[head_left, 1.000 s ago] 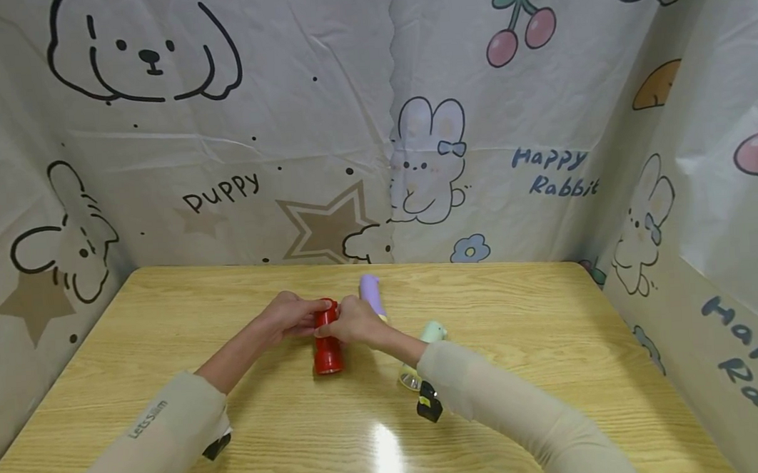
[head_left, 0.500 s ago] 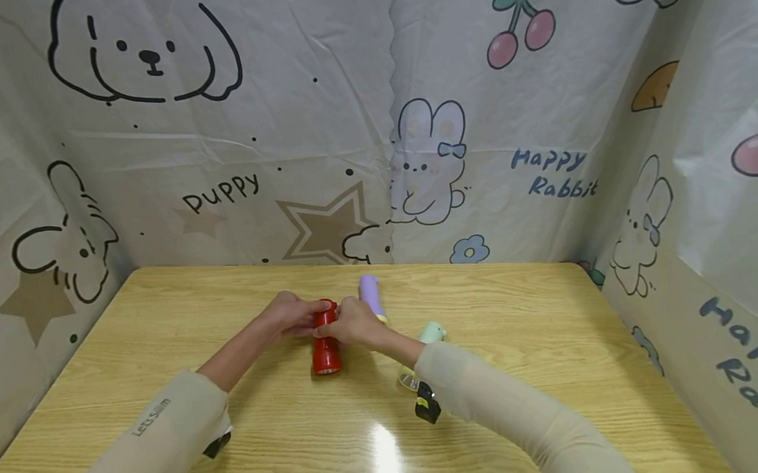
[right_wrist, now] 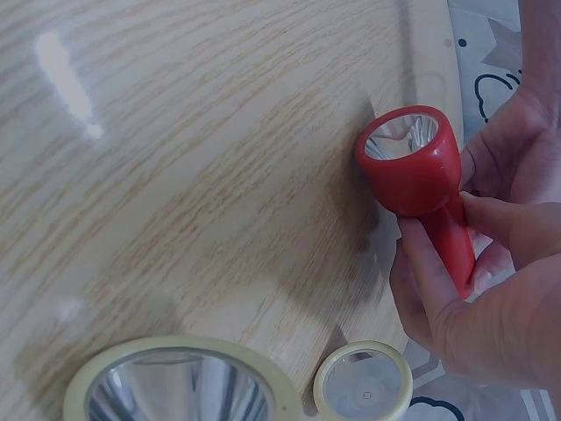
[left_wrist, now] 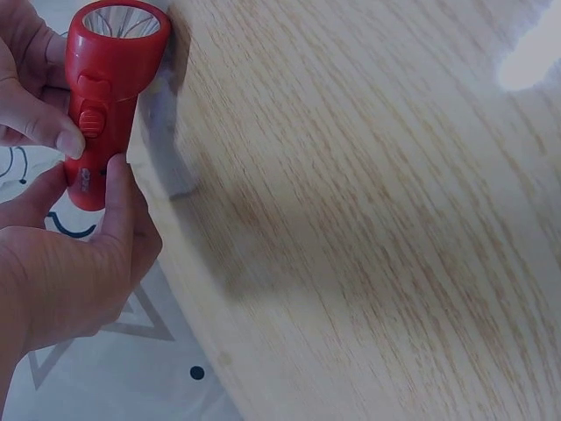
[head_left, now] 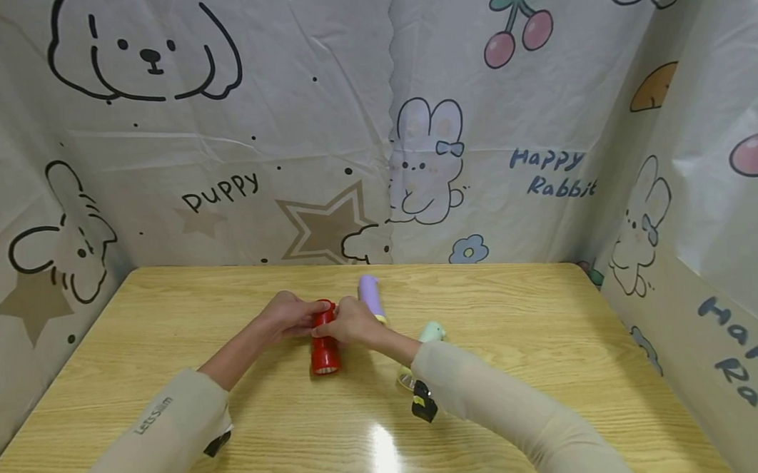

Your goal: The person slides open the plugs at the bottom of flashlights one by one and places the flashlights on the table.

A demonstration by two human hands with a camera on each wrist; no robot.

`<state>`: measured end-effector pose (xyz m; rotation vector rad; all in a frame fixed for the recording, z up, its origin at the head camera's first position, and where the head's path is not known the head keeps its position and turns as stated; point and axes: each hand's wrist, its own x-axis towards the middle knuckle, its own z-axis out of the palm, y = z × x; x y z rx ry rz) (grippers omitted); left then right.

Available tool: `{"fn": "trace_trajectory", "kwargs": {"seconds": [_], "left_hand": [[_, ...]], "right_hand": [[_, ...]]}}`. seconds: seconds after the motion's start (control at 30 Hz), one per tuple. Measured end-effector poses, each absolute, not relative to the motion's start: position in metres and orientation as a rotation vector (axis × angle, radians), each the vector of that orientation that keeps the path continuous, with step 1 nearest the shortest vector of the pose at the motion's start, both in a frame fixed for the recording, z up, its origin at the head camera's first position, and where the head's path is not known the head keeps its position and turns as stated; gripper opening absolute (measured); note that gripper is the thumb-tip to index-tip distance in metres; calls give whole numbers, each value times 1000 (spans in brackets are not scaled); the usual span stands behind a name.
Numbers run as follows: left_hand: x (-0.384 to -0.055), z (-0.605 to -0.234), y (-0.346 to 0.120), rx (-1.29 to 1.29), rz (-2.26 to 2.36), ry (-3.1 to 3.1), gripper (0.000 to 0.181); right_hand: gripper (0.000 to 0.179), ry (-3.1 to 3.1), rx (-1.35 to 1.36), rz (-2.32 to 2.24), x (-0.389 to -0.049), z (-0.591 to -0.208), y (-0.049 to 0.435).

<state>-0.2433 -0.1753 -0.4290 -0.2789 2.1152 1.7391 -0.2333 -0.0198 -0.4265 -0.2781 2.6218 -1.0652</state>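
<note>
A red flashlight [head_left: 325, 350] is held between both hands above the table, its clear lens facing my side. My left hand [head_left: 293, 316] pinches the narrow tail end between thumb and fingers, as the left wrist view shows. Around the middle of the handle, my right hand [head_left: 355, 321] grips with its thumb [left_wrist: 68, 140] just below the ribbed slide switch [left_wrist: 92, 120]. The reflector [right_wrist: 403, 136] looks unlit in the right wrist view. Right of the hands lie a purple flashlight [head_left: 369, 294] and a pale green flashlight [head_left: 432, 331], the latter partly hidden by my right forearm.
The wood-grain table [head_left: 521, 372] is bounded by a printed cloth [head_left: 322, 125] at the back and sides. Two pale yellow lens rims, one large [right_wrist: 74, 395] and one small [right_wrist: 406, 377], face the right wrist camera. A light reflection [head_left: 385, 454] shines near the front.
The flashlight's lens end has tilted slightly up and shifted a little left, so more of the lens shows. Both hands keep nearly the same place and hold.
</note>
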Motion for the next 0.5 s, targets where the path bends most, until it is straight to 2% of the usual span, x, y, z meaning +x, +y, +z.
{"fn": "trace_trajectory", "kwargs": {"seconds": [0.27, 0.5], "left_hand": [[-244, -431, -175, -281, 1714, 2149, 29], [-245, -430, -174, -266, 1678, 2202, 27]], "right_hand": [[38, 2635, -301, -1064, -235, -428, -19], [36, 2610, -300, -1082, -239, -430, -20]]}}
